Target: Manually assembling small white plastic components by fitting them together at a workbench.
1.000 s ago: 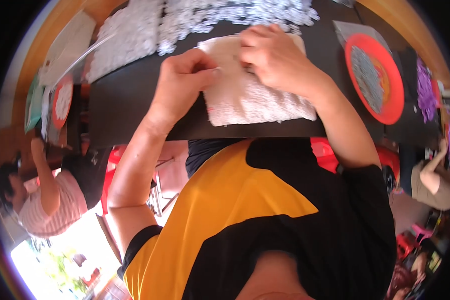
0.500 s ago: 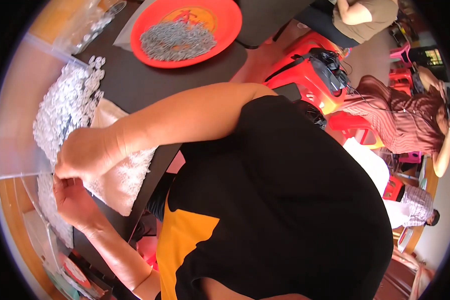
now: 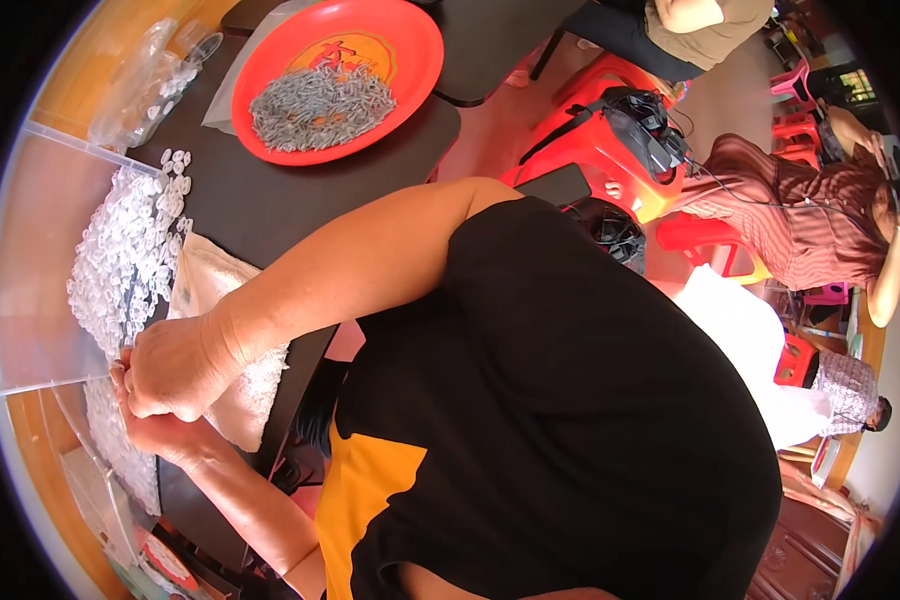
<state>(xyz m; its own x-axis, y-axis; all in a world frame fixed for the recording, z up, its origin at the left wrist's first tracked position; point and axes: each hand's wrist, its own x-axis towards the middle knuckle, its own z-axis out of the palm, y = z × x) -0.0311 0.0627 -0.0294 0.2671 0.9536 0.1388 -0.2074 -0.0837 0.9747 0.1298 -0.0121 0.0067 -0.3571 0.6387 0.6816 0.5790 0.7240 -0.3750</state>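
A dark table point(image 3: 280, 205) is seen from eight to eleven o'clock. Between eight and nine, a pale cloth point(image 3: 252, 392) is laid on it, partly covered by the right hand point(image 3: 177, 368), with the left hand point(image 3: 167, 434) tucked just below. Both hands are brought together over the cloth's outer side, fingers curled in; whether anything is gripped cannot be told. At nine o'clock, small white pieces point(image 3: 120, 265) are heaped beside a clear plastic panel point(image 3: 35, 280). At eleven, slender grey pieces point(image 3: 320, 115) are held in a red plate point(image 3: 417, 62), its orange middle printed with red characters, partly covered. Towards one to two, a red stool point(image 3: 575, 155) is loaded with black gear point(image 3: 647, 130); near half past two, a person in striped clothing point(image 3: 800, 225) is seen.
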